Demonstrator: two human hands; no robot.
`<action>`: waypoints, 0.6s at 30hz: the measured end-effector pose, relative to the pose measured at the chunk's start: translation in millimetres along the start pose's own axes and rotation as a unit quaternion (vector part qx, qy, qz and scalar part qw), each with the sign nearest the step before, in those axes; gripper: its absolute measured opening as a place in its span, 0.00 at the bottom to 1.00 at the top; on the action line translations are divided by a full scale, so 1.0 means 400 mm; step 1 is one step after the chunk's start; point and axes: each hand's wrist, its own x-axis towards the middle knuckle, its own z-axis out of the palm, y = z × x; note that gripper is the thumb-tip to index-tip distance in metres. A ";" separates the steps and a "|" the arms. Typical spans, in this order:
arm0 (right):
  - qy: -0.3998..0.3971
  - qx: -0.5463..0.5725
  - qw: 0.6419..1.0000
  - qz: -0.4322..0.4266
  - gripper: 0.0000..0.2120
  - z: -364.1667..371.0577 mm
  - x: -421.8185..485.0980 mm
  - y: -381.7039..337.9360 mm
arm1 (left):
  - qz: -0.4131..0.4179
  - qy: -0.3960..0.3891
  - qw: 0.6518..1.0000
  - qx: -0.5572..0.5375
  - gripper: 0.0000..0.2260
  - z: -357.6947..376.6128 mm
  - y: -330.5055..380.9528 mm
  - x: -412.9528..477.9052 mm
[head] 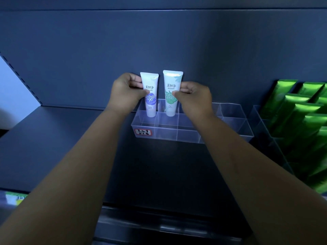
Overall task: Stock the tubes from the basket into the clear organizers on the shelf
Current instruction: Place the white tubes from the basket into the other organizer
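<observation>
Purple tube [150,103] gripped by left hand [125,91], green tube [171,82] by right hand [196,97], stand cap-down.

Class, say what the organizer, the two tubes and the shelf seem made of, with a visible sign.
Organizer: clear rigid plastic, perhaps acrylic; shelf shows through its walls. Purple tube and green tube: smooth printed plastic, probably; flat sealed tops. Shelf: dark matte, possibly painted metal.

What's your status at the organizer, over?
Left hand grips purple tube, right hand grips green tube. Both upright, bases in adjacent back compartments of clear organizer. Nothing blocking them.
</observation>
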 end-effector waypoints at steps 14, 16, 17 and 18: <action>-0.001 -0.043 0.999 -0.015 0.09 0.009 -0.003 0.011 | -0.005 -0.031 0.999 -0.015 0.09 -0.005 -0.018 -0.005; 0.001 -0.059 0.998 -0.011 0.08 0.008 -0.003 0.011 | -0.004 -0.030 0.999 -0.017 0.09 -0.002 -0.015 -0.006; 0.003 -0.065 0.998 -0.011 0.08 0.008 -0.004 0.010 | -0.005 -0.028 0.999 -0.017 0.08 -0.001 -0.014 -0.007; 0.005 -0.070 0.997 -0.012 0.08 0.007 -0.004 0.009 | -0.005 -0.025 1.000 -0.016 0.08 0.000 -0.012 -0.008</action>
